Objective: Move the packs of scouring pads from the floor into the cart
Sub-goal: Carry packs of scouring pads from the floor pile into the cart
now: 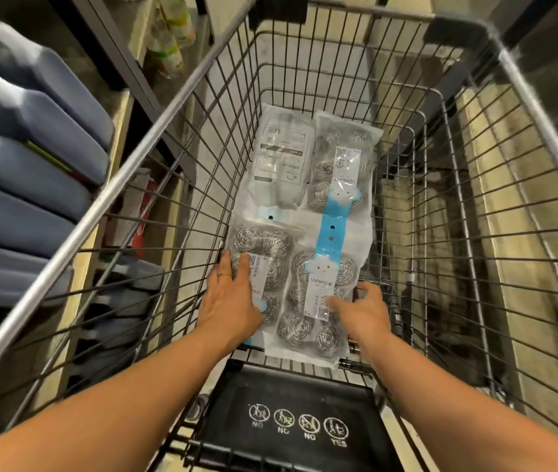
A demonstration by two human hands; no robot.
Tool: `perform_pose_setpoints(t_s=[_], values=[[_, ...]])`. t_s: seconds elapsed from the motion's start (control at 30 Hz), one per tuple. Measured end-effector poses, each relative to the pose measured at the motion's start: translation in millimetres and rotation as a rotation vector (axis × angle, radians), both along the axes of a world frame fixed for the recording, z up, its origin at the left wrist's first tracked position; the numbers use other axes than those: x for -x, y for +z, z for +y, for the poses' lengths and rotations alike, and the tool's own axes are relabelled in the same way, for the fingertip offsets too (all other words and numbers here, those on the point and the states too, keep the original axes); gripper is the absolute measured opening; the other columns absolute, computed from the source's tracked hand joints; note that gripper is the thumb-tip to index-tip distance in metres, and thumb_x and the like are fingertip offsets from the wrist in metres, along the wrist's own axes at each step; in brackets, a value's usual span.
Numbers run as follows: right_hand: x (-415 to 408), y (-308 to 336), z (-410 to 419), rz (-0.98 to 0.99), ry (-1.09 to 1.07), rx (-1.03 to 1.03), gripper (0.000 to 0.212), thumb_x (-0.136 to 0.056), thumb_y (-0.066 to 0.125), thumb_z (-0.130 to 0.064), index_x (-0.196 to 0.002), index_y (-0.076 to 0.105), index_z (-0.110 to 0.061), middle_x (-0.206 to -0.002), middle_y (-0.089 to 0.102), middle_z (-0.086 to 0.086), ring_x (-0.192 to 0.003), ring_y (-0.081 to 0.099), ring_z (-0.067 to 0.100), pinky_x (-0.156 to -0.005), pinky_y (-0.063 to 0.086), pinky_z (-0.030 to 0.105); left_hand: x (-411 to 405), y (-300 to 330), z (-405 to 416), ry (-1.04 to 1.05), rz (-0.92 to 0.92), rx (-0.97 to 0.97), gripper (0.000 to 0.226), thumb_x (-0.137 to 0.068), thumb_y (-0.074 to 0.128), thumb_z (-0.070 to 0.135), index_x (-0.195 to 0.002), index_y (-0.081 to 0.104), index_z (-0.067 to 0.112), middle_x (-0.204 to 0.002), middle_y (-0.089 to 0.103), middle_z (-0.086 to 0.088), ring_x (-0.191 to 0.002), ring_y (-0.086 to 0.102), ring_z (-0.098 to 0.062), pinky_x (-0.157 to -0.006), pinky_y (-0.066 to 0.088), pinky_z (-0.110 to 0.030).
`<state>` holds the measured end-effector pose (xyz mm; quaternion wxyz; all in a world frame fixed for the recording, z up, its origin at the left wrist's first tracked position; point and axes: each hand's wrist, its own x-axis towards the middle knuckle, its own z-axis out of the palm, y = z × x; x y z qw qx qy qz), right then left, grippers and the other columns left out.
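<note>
Several clear packs of steel scouring pads lie flat on the bottom of the wire cart [475,185]. Two lie at the far end: one face down [282,155], one with a blue strip [342,165]. Two more lie near me: a left pack [264,253] and a right pack [321,294]. My left hand [229,298] rests flat on the left near pack, fingers straight. My right hand [362,310] touches the right near pack at its right edge, fingers relaxed.
A black child-seat flap [291,424] with warning icons sits at the cart's near end. Shelves on the left hold large blue jugs [32,172] and bottles [168,39]. The cart stands on a concrete floor [495,260] in a narrow aisle.
</note>
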<state>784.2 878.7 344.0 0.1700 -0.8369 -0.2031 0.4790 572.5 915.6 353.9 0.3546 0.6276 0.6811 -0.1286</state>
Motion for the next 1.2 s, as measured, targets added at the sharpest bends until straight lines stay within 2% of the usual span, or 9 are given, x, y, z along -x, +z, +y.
perform_pose_setpoints(t_s=[0.07, 0.2, 0.33, 0.43, 0.53, 0.67, 0.83, 1.03, 1.2], values=[[-2.3, 22.1, -2.4, 0.004, 0.061, 0.002, 0.074, -0.084, 0.083, -0.037, -0.147, 0.045, -0.024, -0.133, 0.065, 0.007, -0.115, 0.065, 0.026, -0.104, 0.053, 0.047, 3.2, 17.6, 2.4, -0.016, -0.018, -0.004, 0.102, -0.092, 0.067, 0.017, -0.167, 0.000, 0.028, -0.175, -0.012, -0.003, -0.162, -0.003, -0.030, -0.130, 0.014, -0.049], [3.5, 89.2, -17.0, 0.036, 0.184, -0.057, 0.054, -0.097, 0.071, -0.038, -0.144, 0.050, -0.025, -0.133, 0.064, 0.003, -0.090, 0.062, 0.008, -0.085, 0.047, 0.031, 10.0, 67.5, 1.4, -0.009, -0.105, -0.063, 0.079, -0.091, 0.066, 0.021, -0.160, 0.028, 0.024, -0.169, 0.026, -0.009, -0.154, 0.025, -0.034, -0.125, 0.027, -0.051], [12.5, 177.2, -40.2, 0.061, 0.315, -0.168, 0.047, -0.103, 0.058, -0.050, -0.145, 0.053, -0.028, -0.145, 0.060, -0.004, -0.102, 0.061, 0.007, -0.090, 0.044, 0.028, 24.2, 138.0, -10.5, -0.215, -0.060, -0.055, 0.071, -0.090, 0.065, 0.024, -0.156, 0.038, 0.021, -0.160, 0.043, -0.011, -0.145, 0.042, -0.033, -0.120, 0.039, -0.053], [16.7, 246.7, -65.9, 0.073, 0.343, -0.254, 0.034, -0.102, 0.055, -0.055, -0.130, 0.062, -0.035, -0.133, 0.067, -0.010, -0.108, 0.066, 0.012, -0.094, 0.048, 0.033, 39.8, 202.0, -32.8, -0.282, -0.100, -0.074, 0.056, -0.093, 0.064, 0.029, -0.146, 0.051, 0.021, -0.146, 0.058, -0.010, -0.132, 0.056, -0.030, -0.110, 0.048, -0.047], [24.2, 308.8, -93.6, 0.104, 0.359, -0.291, 0.012, -0.103, 0.056, -0.051, -0.106, 0.065, -0.044, -0.120, 0.070, -0.017, -0.104, 0.064, 0.004, -0.092, 0.048, 0.028, 60.3, 267.0, -65.4, -0.148, -0.264, -0.152, 0.042, -0.097, 0.064, 0.024, -0.140, 0.060, 0.021, -0.133, 0.068, 0.001, -0.120, 0.065, -0.021, -0.103, 0.050, -0.034], [41.1, 377.9, -136.2, 0.191, 0.240, -0.357, 0.028, -0.105, 0.050, -0.054, -0.108, 0.074, -0.042, -0.108, 0.078, -0.019, -0.112, 0.068, 0.004, -0.110, 0.049, 0.043, 95.5, 338.9, -114.6, 0.156, -0.489, -0.253, 0.025, -0.099, 0.067, 0.024, -0.119, 0.068, 0.038, -0.113, 0.075, 0.012, -0.104, 0.070, -0.007, -0.097, 0.052, -0.032], [62.7, 452.5, -189.8, 0.167, 0.283, -0.525, 0.026, -0.106, 0.050, -0.037, -0.107, 0.075, -0.031, -0.106, 0.079, -0.015, -0.101, 0.071, 0.001, -0.097, 0.054, 0.032, 136.6, 403.7, -183.4, 0.383, -0.677, -0.285, 0.027, -0.090, 0.064, 0.053, -0.116, 0.069, 0.046, -0.113, 0.076, 0.019, -0.111, 0.070, -0.005, -0.101, 0.052, -0.041], [82.7, 477.3, -228.7, 0.199, 0.326, -0.552, 0.021, -0.102, 0.059, -0.027, -0.096, 0.079, -0.028, -0.097, 0.080, -0.009, -0.092, 0.075, 0.008, -0.085, 0.053, 0.029, 173.2, 425.9, -253.6, 0.486, -0.714, -0.312, 0.027, -0.102, 0.062, 0.017, -0.117, 0.071, 0.037, -0.112, 0.077, 0.015, -0.106, 0.071, -0.003, -0.093, 0.053, -0.032], [89.7, 498.7, -226.9, 0.289, 0.413, -0.585, 0.028, -0.090, 0.059, -0.045, -0.097, 0.080, -0.029, -0.099, 0.081, -0.003, -0.092, 0.076, 0.017, -0.084, 0.056, 0.035, 205.5, 443.3, -285.8, 0.660, -0.697, -0.426, 0.028, -0.102, 0.059, 0.008, -0.108, 0.076, 0.030, -0.103, 0.081, 0.008, -0.095, 0.075, -0.011, -0.087, 0.054, -0.034]])
